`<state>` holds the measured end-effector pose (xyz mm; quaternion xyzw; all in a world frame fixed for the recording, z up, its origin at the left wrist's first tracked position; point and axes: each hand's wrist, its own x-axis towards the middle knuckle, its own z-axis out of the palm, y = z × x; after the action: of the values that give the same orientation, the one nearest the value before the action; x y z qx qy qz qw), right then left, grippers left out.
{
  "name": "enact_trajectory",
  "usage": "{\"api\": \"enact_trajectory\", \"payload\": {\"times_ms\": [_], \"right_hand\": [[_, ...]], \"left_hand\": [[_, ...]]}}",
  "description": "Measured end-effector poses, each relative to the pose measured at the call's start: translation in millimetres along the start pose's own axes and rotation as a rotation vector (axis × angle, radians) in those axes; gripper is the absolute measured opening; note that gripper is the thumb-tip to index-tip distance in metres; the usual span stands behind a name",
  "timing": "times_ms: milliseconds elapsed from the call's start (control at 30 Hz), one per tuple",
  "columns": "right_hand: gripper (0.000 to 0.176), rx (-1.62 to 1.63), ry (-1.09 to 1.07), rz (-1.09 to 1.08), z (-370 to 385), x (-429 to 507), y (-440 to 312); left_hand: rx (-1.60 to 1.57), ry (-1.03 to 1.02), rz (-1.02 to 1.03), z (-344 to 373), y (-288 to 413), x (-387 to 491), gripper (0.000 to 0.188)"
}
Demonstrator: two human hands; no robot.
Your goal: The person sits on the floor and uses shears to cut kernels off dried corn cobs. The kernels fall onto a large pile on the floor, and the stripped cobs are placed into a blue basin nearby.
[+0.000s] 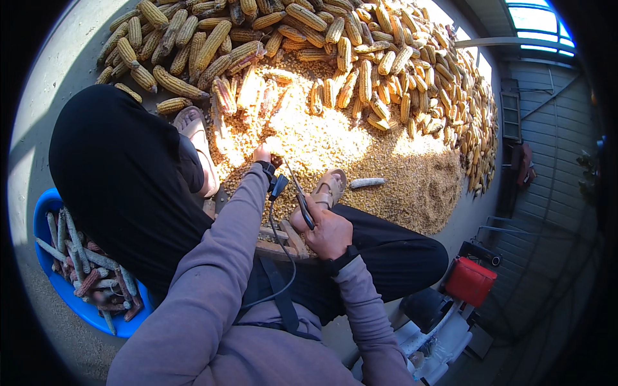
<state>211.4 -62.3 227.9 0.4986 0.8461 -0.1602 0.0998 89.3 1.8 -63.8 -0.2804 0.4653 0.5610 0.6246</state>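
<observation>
My left hand [262,153], partly washed out by sunlight, is closed around what looks like a dark red ear of corn [276,160], mostly hidden by the fingers. My right hand [330,234] grips the dark handle of a long, thin pointed metal tool [300,193]. Its tip reaches up close to the left hand. Below and around them spreads a layer of loose corn kernels [400,178]. One bare whitish cob [368,183] lies on the kernels, right of my sandalled foot [330,189].
Unshelled ears of corn [367,82] form a large heap ahead and to the right. Left of me stands a blue plastic tub [43,202] of bare cobs [87,255]. A wooden frame [273,248] lies between my legs. A vehicle with a red box [470,282] is at the lower right.
</observation>
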Motion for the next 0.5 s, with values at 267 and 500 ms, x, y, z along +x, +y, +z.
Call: {"api": "enact_trajectory", "payload": {"times_ms": [267, 500], "right_hand": [[0.049, -0.015, -0.035, -0.017, 2.6, 4.2, 1.0], [0.05, -0.004, -0.024, -0.031, 8.3, 5.9, 3.2]], "left_hand": [[0.102, 0.05, 0.047, -0.7, -1.1, -6.1, 0.033], [0.21, 0.012, 0.109, -4.7, -2.2, -3.2, 0.03]]}}
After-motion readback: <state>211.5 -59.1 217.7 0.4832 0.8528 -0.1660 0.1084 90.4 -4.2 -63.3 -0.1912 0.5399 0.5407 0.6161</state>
